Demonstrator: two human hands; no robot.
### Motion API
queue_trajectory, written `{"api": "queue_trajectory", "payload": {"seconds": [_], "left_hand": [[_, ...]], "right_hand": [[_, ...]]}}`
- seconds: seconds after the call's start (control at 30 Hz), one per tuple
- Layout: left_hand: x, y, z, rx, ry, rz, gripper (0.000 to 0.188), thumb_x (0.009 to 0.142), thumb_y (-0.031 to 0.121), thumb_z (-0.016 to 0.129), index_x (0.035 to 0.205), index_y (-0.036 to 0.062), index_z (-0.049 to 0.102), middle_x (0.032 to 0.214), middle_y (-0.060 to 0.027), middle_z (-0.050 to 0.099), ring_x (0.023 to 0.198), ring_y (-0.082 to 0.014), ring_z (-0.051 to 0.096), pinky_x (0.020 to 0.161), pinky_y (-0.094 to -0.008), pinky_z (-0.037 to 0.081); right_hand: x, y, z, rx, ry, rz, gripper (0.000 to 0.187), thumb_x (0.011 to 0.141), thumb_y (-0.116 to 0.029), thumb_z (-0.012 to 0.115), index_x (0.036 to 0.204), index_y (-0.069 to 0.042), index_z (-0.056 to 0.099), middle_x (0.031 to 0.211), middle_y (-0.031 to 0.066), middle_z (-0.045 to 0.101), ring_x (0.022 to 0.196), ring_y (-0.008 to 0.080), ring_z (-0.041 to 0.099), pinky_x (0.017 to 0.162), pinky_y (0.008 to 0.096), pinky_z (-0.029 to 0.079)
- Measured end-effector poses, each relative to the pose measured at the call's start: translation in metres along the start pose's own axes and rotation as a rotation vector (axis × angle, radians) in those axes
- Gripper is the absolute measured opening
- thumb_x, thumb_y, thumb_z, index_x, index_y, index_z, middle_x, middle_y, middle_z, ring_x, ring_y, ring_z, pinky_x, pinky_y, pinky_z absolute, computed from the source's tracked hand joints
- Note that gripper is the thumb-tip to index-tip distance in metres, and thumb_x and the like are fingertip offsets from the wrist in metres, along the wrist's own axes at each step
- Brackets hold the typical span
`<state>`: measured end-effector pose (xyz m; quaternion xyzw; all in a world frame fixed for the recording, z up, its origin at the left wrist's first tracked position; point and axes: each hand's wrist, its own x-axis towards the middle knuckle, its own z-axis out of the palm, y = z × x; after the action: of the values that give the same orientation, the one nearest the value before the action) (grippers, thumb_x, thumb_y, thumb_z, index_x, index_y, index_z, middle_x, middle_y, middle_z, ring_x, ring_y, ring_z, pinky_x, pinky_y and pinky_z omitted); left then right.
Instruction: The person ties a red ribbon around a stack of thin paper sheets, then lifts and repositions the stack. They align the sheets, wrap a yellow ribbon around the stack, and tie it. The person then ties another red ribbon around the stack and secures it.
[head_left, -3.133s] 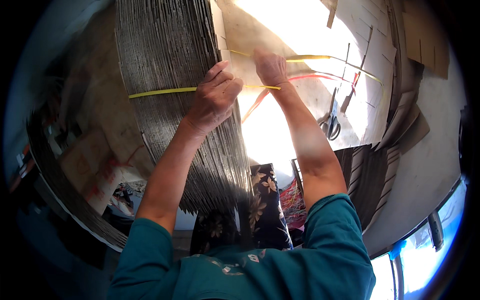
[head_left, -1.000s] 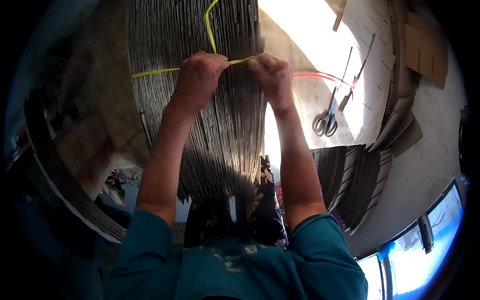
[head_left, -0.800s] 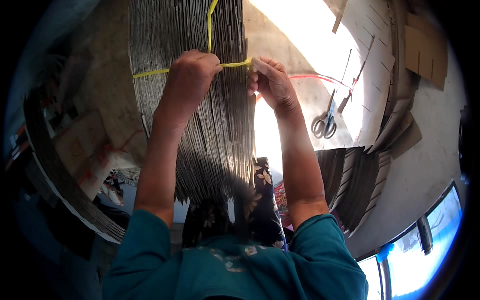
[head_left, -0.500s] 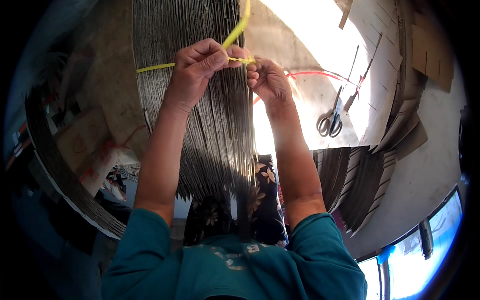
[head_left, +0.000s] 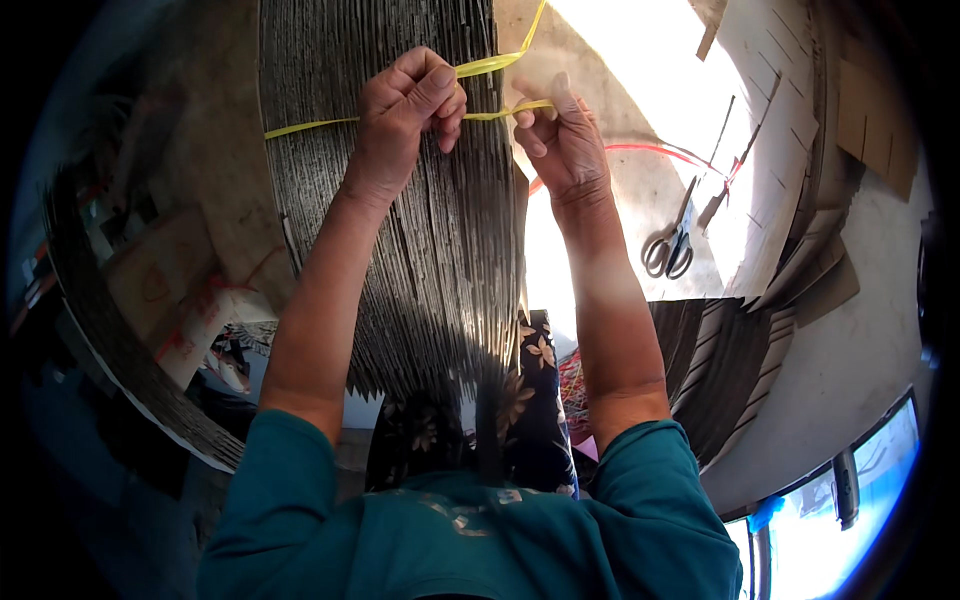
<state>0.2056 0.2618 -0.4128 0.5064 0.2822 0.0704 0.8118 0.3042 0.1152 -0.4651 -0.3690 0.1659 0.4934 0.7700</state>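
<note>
A long stack of thin grey-brown cardboard sheets [head_left: 420, 240] stands on edge in front of me, its near end fanning toward my lap. Yellow plastic strapping twine [head_left: 310, 127] runs across its top from the left side. My left hand [head_left: 405, 115] is closed on the twine above the stack, and a loose length rises from it toward the upper right. Past the stack's right edge, my right hand [head_left: 562, 140] pinches a short yellow end between thumb and fingers. Between the two hands the twine is drawn out, looking twisted near the right hand.
Scissors with dark handles [head_left: 668, 252] lie on the sunlit board to the right, near a red twine [head_left: 655, 149]. Slotted cardboard pieces [head_left: 870, 130] lean at the far right. More stacked sheets [head_left: 725, 375] stand beside my right arm. Another bundle [head_left: 130, 355] curves along the left.
My hands have moved apart, the right one shifting right with the yellow end. The left hand has risen slightly, and the twine between them is longer.
</note>
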Motion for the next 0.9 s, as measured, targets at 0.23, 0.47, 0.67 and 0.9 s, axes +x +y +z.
{"api": "queue_trajectory", "payload": {"seconds": [0.23, 0.47, 0.67, 0.9], "left_hand": [[-0.003, 0.009, -0.017, 0.088, -0.049, 0.078, 0.026, 0.095, 0.024, 0.051, 0.076, 0.0097, 0.041, 0.062, 0.0023, 0.038, 0.054, -0.0056, 0.038, 0.043, -0.0184, 0.033], [-0.02, -0.008, -0.031, 0.139, 0.111, 0.133, 0.029, 0.096, 0.027, 0.05, 0.075, 0.0099, 0.041, 0.059, 0.0045, 0.035, 0.05, -0.0021, 0.032, 0.039, -0.0156, 0.026], [-0.02, -0.007, -0.033, 0.193, 0.118, 0.148, 0.029, 0.095, 0.029, 0.051, 0.075, 0.011, 0.041, 0.06, 0.0055, 0.037, 0.049, -0.0006, 0.031, 0.038, -0.0146, 0.027], [-0.021, -0.011, -0.035, 0.199, 0.127, 0.168, 0.028, 0.095, 0.028, 0.051, 0.075, 0.0111, 0.042, 0.06, 0.0059, 0.037, 0.049, -0.0002, 0.031, 0.038, -0.0145, 0.026]], "right_hand": [[0.016, -0.008, -0.02, -0.043, -0.017, 0.198, 0.034, 0.095, -0.027, 0.052, 0.066, -0.014, 0.039, 0.056, 0.0005, 0.044, 0.038, 0.0059, 0.03, 0.032, 0.02, 0.025], [0.015, -0.01, -0.029, -0.129, -0.039, 0.164, 0.025, 0.095, -0.027, 0.049, 0.077, -0.011, 0.045, 0.065, 0.0024, 0.048, 0.047, 0.0076, 0.038, 0.043, 0.0237, 0.035], [-0.055, 0.022, -0.052, -0.229, 0.384, 0.029, 0.046, 0.092, -0.044, 0.048, 0.109, -0.002, 0.054, 0.1, 0.011, 0.059, 0.089, 0.0206, 0.057, 0.074, 0.0341, 0.046], [-0.026, 0.025, 0.0, -0.672, 0.116, -0.19, 0.043, 0.082, -0.04, 0.063, 0.099, 0.0, 0.064, 0.086, 0.0056, 0.062, 0.077, 0.0125, 0.055, 0.069, 0.027, 0.043]]}}
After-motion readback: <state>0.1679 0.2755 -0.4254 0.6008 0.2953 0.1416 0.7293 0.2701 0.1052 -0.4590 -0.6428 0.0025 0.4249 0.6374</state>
